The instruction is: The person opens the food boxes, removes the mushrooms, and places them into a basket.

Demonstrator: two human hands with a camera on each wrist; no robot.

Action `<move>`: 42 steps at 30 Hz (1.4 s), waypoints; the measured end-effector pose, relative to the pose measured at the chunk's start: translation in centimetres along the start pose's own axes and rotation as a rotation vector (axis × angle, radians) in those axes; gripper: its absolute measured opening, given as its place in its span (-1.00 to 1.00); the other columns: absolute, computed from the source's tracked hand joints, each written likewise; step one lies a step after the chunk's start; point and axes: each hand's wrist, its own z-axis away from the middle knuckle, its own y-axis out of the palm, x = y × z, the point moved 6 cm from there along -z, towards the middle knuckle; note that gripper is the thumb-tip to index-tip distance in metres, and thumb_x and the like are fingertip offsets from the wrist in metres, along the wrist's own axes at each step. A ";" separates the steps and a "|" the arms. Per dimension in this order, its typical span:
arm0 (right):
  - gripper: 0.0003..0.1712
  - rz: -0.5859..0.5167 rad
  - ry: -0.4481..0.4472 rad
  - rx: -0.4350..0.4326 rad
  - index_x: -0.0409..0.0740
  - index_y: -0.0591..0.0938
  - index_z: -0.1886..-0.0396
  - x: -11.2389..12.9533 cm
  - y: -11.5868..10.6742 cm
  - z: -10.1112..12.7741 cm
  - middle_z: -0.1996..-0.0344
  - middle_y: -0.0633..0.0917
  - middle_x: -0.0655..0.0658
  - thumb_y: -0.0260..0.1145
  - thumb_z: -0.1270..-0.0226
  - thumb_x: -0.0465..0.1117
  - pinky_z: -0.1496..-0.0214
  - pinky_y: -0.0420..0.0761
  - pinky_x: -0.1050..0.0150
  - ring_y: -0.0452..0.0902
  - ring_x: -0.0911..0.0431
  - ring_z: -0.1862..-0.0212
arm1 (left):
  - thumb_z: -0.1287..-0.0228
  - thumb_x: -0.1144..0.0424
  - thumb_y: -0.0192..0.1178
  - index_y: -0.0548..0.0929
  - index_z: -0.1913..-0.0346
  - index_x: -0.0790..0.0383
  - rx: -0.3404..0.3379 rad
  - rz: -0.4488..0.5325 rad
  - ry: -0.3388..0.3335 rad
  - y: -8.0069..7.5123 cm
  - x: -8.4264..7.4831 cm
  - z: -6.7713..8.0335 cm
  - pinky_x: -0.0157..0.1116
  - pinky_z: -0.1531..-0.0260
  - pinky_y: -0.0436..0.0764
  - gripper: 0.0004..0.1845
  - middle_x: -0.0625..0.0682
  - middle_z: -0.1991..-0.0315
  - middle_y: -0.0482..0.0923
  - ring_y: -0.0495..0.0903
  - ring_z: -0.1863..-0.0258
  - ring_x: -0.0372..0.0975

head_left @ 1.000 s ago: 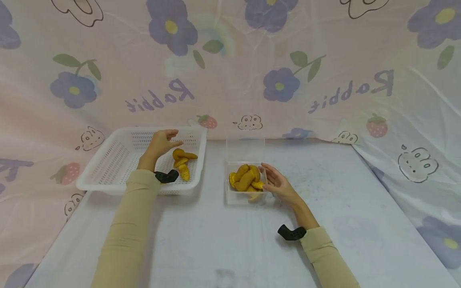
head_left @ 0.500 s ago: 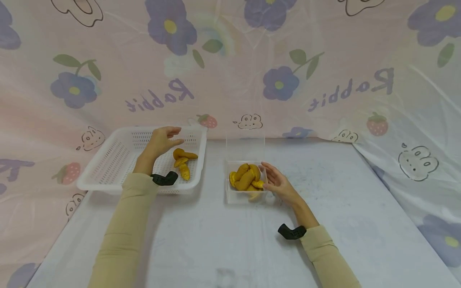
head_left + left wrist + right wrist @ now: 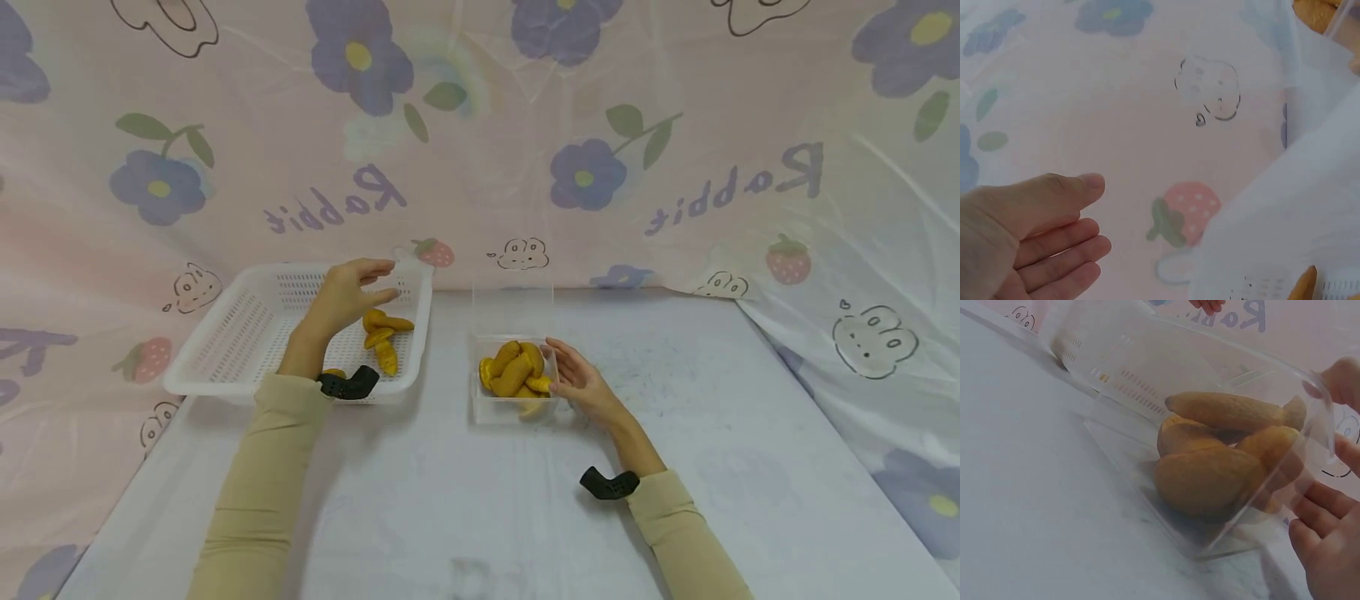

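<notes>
My left hand hovers above the right part of a white perforated plastic basket, thumb and fingers spread apart with nothing between them. Just beneath it in the basket lie yellow-brown mushrooms; another is partly hidden by the wrist. The left wrist view has the same hand with a mushroom tip at the bottom edge. At the clear plastic box, my right hand touches the right wall with extended fingers. Several mushrooms are heaped inside that box.
The box's transparent lid stands raised at its back. A white cloth covers the table. Behind it hangs a pink curtain printed with flowers and rabbits. Each wrist wears a black mount.
My left hand has shifted slightly to the right over the basket, still holding nothing. My right hand and the box have stayed in place, and the mushrooms lie as before.
</notes>
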 end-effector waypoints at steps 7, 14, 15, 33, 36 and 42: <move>-0.08 0.010 -0.007 0.007 -0.22 -0.02 -0.53 -0.1 -0.1 0.0 -0.50 -0.05 -0.47 0.28 -0.33 -0.26 -0.37 0.22 0.73 -0.12 -0.16 -0.57 | -0.27 0.19 0.27 0.47 -0.28 0.30 -0.010 0.063 0.044 1.1 -1.6 0.7 -0.03 -0.32 0.50 -0.46 0.22 -0.30 0.47 0.46 -0.30 0.10; -0.09 0.011 -0.010 0.007 -0.26 -0.05 -0.52 -0.2 -0.1 0.0 -0.50 -0.10 -0.49 0.26 -0.33 -0.31 -0.33 0.21 0.77 -0.28 -0.33 -0.53 | -0.22 0.31 0.31 0.49 -0.24 0.36 -0.032 0.141 0.150 3.0 -3.6 1.7 -0.08 -0.28 0.55 -0.47 0.28 -0.21 0.53 0.54 -0.22 0.09; -0.09 0.012 -0.011 0.009 -0.27 -0.05 -0.52 -0.2 -0.1 0.0 -0.50 -0.10 -0.49 0.25 -0.33 -0.31 -0.33 0.21 0.77 -0.28 -0.33 -0.53 | -0.21 0.32 0.31 0.50 -0.24 0.37 -0.035 0.148 0.164 3.3 -3.9 1.9 -0.08 -0.27 0.56 -0.48 0.28 -0.20 0.54 0.55 -0.21 0.09; -0.08 0.017 -0.017 0.015 -0.24 -0.05 -0.53 -0.4 -0.2 0.0 -0.50 -0.09 -0.50 0.26 -0.34 -0.28 -0.47 0.16 0.61 -0.16 -0.20 -0.56 | -0.23 0.29 0.30 0.56 -0.16 0.37 0.011 0.248 0.272 9.3 -6.8 3.5 -0.15 -0.20 0.62 -0.55 0.24 -0.12 0.61 0.62 -0.12 0.01; -0.08 0.016 -0.020 0.014 -0.23 -0.04 -0.53 -0.4 -0.3 0.0 -0.50 -0.08 -0.50 0.27 -0.33 -0.27 -0.49 0.15 0.58 -0.02 0.02 -0.57 | -0.24 0.29 0.29 0.56 -0.17 0.36 0.035 0.249 0.278 10.2 -7.0 3.4 -0.15 -0.19 0.62 -0.56 0.24 -0.12 0.61 0.62 -0.12 0.01; -0.07 0.023 -0.016 0.018 -0.21 -0.04 -0.53 -0.3 -0.1 0.0 -0.50 -0.06 -0.48 0.28 -0.32 -0.24 -0.45 0.18 0.64 -0.14 -0.17 -0.57 | -0.24 0.30 0.28 0.56 -0.15 0.39 0.057 0.249 0.299 11.7 -7.3 3.4 -0.15 -0.18 0.63 -0.57 0.27 -0.11 0.61 0.62 -0.11 0.01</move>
